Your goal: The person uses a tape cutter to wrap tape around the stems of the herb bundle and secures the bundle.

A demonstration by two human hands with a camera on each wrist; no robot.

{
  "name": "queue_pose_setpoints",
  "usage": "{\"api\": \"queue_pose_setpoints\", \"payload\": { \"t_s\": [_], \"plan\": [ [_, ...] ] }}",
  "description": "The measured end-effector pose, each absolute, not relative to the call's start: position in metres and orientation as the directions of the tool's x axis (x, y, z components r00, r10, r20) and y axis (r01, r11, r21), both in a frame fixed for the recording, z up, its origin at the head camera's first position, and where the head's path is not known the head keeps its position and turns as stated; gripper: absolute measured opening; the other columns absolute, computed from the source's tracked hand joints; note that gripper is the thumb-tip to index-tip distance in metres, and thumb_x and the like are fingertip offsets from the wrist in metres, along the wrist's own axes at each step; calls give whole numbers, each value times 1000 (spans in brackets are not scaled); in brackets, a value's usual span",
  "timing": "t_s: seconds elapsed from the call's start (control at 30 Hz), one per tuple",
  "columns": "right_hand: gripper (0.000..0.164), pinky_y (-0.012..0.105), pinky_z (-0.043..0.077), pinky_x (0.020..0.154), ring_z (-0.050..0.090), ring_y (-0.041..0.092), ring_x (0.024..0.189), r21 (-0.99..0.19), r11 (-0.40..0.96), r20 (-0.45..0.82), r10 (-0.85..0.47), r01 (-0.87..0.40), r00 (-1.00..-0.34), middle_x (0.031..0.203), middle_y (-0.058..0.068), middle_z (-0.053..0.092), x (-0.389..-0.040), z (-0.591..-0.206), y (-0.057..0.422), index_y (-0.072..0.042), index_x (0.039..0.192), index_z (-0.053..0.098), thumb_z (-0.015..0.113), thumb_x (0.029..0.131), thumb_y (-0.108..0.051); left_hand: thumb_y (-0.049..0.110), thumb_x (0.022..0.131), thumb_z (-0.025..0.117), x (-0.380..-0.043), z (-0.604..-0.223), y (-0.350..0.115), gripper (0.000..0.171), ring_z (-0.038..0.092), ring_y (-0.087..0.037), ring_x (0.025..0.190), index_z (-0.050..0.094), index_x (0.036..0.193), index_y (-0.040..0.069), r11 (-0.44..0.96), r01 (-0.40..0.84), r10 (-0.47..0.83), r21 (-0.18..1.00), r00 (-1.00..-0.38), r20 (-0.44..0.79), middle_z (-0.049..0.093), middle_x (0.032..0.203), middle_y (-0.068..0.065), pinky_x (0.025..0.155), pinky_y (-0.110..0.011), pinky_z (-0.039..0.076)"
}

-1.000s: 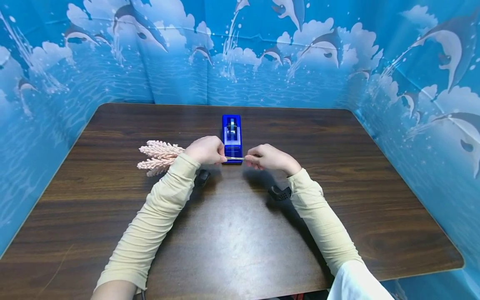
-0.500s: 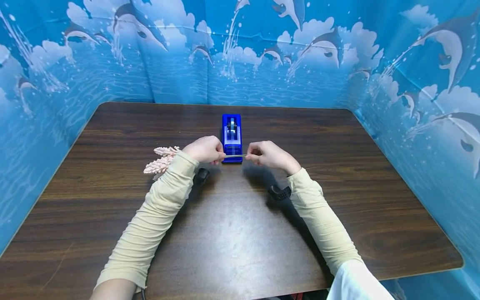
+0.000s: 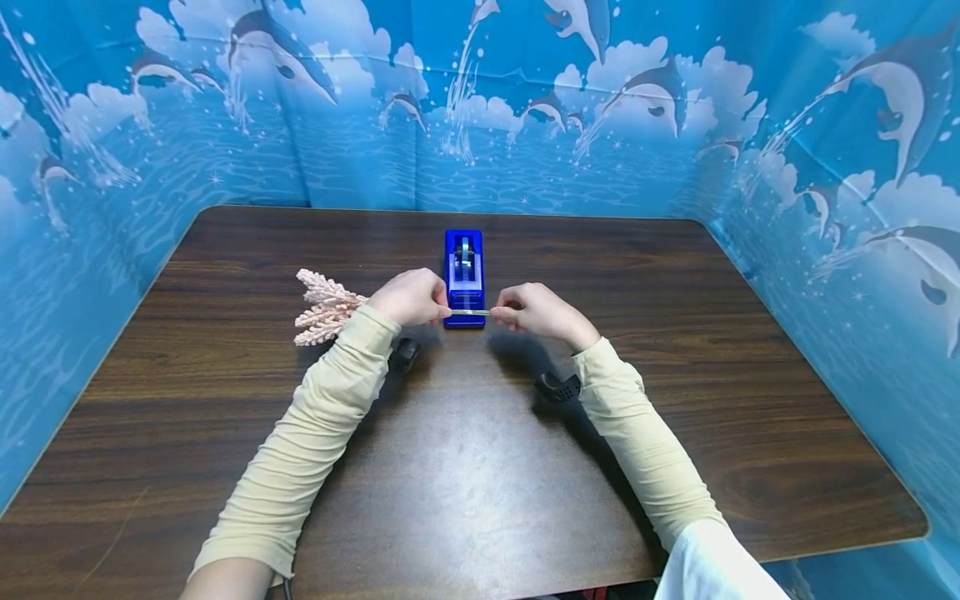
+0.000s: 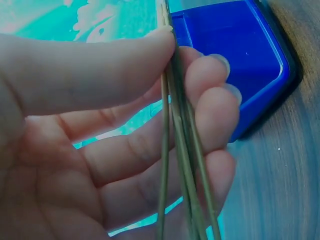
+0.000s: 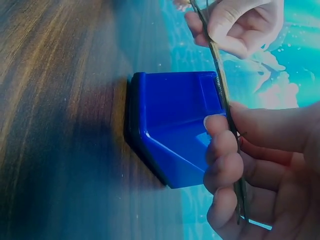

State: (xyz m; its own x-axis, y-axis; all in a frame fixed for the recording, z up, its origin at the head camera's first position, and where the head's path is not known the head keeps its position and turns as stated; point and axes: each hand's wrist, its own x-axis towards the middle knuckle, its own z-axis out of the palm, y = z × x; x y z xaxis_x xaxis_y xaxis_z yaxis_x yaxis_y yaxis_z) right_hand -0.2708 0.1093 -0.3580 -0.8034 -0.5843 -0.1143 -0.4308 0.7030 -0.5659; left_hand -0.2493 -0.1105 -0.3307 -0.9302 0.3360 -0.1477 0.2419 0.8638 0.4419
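Tape (image 3: 465, 250) in blue dispenser (image 5: 175, 107), hands (image 3: 411, 298) (image 3: 543, 313) pinching stems (image 4: 179, 115)

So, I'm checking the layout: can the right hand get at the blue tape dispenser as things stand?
Probably yes: the right hand is close beside the blue tape dispenser, with nothing visible blocking that side, but it may need to release the thin stems it holds.
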Motion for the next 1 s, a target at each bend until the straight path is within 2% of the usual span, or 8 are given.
{"api": "queue_pose_setpoints", "payload": {
  "t_s": [0.3, 0.5, 0.77, 0.9, 1.0],
  "plan": [
    [17, 25, 45, 58, 55, 11, 58, -574, 687, -13, -551, -445, -834, 69, 5, 62, -270, -359, 109, -7, 86, 63, 62, 95, -21, 18, 84, 72, -250, -332, -111, 16, 58, -23, 77, 64, 75, 7, 870, 250, 320, 426, -942, -98, 64, 77, -5, 77, -37, 47],
    [16, 24, 44, 60, 55, 10, 61, -557, 686, 18, -555, -469, -832, 72, 3, 61, -270, -359, 108, -7, 88, 61, 60, 96, -21, 17, 85, 69, -250, -333, -110, 17, 61, -24, 76, 59, 75, 7, 863, 252, 323, 437, -941, -96, 65, 73, -6, 76, -36, 46],
    [32, 29, 44, 67, 55, 15, 70, -548, 700, 24, -533, -457, -846, 84, 14, 69, -270, -360, 107, -4, 88, 68, 51, 101, -27, 14, 82, 71, -251, -333, -108, 18, 57, -27, 80, 56, 76, 7, 860, 254, 309, 443, -950, -54, 60, 79, -8, 78, -40, 45],
    [24, 28, 41, 66, 51, 15, 69, -526, 702, 82, -521, -481, -849, 79, 10, 66, -270, -361, 106, -5, 86, 67, 56, 98, -23, 14, 81, 73, -252, -332, -108, 17, 57, -26, 81, 58, 80, 6, 848, 233, 290, 476, -956, -48, 63, 83, -10, 78, -39, 45],
    [18, 27, 39, 66, 50, 14, 70, -524, 693, 134, -507, -495, -851, 77, 6, 63, -269, -361, 105, -5, 86, 67, 62, 95, -20, 17, 86, 68, -252, -332, -109, 15, 55, -22, 77, 65, 85, 3, 844, 207, 280, 494, -957, -77, 61, 79, -6, 72, -34, 43]
  ]
}}
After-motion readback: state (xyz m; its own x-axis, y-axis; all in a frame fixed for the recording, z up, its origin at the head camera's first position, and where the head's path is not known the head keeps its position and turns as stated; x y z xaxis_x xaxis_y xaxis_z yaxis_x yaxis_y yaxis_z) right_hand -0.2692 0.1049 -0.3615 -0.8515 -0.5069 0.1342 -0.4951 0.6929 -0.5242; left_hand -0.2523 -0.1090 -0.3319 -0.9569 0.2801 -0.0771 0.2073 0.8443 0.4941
